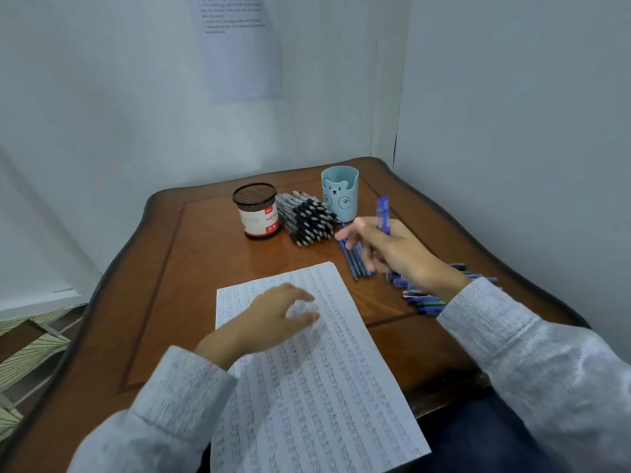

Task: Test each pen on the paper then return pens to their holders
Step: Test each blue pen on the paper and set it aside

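The pen (382, 213) is blue and is held in the right hand (392, 250). It stands nearly upright, and its upper end projects above the knuckles. The lower end is hidden inside the hand. The right hand is clamped on the pen, with the forefingers reaching forward and down.

Directly under those fingertips, a short row of blue pens (356, 262) lies side by side on the table (191, 268). Behind the right wrist lies a blue heap (426, 297) of further pens, partly covered by the sleeve (505, 322).

Just beyond the right hand stands the bear cup (339, 192), pale blue and upright. To the left of the cup, the black pens (307, 221) lie stacked in 1 heap. The mesh holder (256, 211) stands upright just beside that heap, on the side away from the right hand.

The left hand (273, 319) rests palm down on the paper (307, 387), fingers apart and relaxed, holding nothing. The paper is lined, covered with rows of writing, and extends from under that hand toward the person.

A printed wall sheet (239, 46) hangs well beyond both hands; its text is too small to read.
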